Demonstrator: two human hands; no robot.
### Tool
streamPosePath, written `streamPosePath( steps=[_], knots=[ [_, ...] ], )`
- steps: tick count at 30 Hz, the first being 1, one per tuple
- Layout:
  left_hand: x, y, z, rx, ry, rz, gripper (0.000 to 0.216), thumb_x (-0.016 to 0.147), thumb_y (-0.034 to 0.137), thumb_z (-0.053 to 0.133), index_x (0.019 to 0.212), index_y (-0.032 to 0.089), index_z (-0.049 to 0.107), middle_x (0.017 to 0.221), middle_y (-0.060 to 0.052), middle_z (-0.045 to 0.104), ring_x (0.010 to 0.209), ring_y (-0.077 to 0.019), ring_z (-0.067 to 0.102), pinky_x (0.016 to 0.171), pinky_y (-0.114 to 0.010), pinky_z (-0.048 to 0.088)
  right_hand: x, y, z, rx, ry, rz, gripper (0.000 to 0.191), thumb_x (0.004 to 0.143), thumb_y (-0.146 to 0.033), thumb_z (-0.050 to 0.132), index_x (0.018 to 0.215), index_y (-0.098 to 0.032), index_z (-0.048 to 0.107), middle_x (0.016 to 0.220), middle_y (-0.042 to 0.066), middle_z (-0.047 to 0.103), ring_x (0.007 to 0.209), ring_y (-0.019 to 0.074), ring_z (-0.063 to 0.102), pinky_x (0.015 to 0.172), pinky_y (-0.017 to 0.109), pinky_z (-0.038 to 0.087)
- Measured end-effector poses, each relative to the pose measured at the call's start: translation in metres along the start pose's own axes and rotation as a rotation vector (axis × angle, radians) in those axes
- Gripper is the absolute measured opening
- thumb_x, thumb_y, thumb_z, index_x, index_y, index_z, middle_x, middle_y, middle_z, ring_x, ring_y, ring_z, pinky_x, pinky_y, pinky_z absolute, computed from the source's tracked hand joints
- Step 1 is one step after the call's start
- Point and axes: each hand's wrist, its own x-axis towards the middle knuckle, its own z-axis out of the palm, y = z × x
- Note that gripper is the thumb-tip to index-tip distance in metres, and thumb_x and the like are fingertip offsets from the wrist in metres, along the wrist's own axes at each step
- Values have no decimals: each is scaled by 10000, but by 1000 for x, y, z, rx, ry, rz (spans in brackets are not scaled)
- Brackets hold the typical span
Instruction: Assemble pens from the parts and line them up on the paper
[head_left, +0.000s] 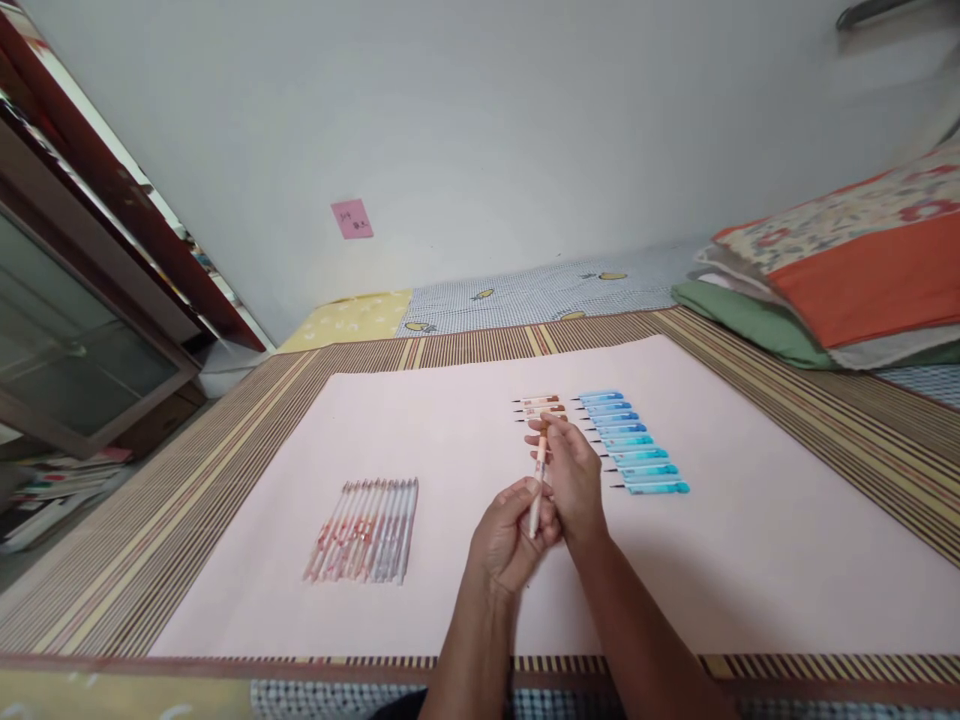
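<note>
Both my hands meet over the pink sheet, holding one slim white and orange pen upright between them. My left hand grips its lower end with curled fingers. My right hand pinches its upper part. Just beyond my hands lie three orange pen tips in a short column. To their right is a column of several blue pen tips. A tight row of several clear pen barrels with red print lies at the left of the sheet.
The pink sheet rests on a striped woven mat over a bed. Folded bedding and an orange patterned pillow are stacked at the right. A dark wooden cabinet with glass stands at the left. A pink note sticks to the wall.
</note>
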Motion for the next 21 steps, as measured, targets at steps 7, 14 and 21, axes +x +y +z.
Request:
streamPosePath(
  steps=[7,14,21],
  knots=[
    [-1,3,6,213,-39,44,335,747,361,802,901,132,611,627,-38,681,464,-112,586,519,-218,434,5,-9,-8,91,-72,11,379,894,-502,616,1130,-217,695,1130,97,734,939,217,686,849,373,522],
    [2,4,5,408,117,330,310,774,353,784,851,180,538,677,-19,708,502,-105,594,557,-223,431,10,-20,-16,-51,-233,167,414,764,-594,736,822,-185,710,831,64,736,726,185,662,638,297,525],
    [4,7,-1,531,224,442,316,776,375,787,791,190,532,683,4,681,500,-98,568,547,-241,465,-2,-24,-8,-161,-426,224,400,662,-501,822,622,-218,543,493,-56,543,392,108,444,366,247,351]
  ],
)
